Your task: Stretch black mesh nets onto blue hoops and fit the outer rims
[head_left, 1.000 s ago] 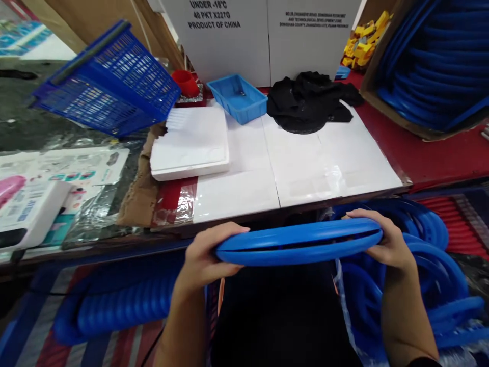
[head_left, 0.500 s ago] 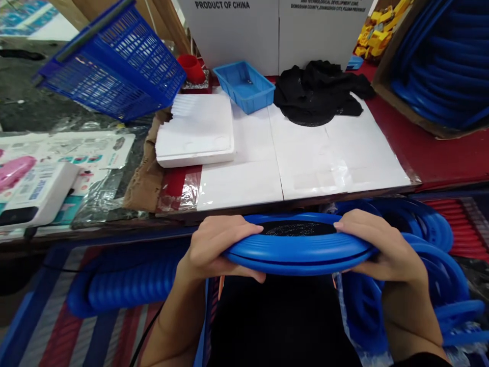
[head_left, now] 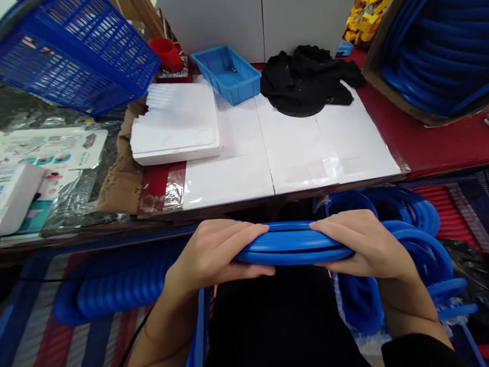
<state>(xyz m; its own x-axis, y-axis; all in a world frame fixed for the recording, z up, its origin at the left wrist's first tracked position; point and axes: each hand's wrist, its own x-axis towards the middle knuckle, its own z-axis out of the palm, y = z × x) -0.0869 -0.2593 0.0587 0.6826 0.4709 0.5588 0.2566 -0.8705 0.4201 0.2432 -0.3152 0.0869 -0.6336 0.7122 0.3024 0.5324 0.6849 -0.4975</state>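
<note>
Both my hands grip a blue plastic ring [head_left: 294, 245], made of two stacked hoops, held flat and edge-on just below the table's front edge. My left hand [head_left: 214, 255] clasps its left end, fingers over the top and thumb beneath. My right hand [head_left: 367, 244] clasps its right end the same way. The hoops are pressed close together between my hands. Under the ring lies dark cloth on my lap.
White sheets [head_left: 290, 153] cover the table, with a foam slab [head_left: 175, 125], a small blue tray [head_left: 227, 74], black mesh cloth [head_left: 305, 81] and a red cup [head_left: 166, 53]. A blue basket [head_left: 76, 56] stands at left. More blue rings [head_left: 405, 224] are piled at right, others in a carton [head_left: 428, 51].
My hands have slid inward along the ring and squeezed the two hoops together; the black mesh seen inside half a second ago is hidden. The view tilted slightly down.
</note>
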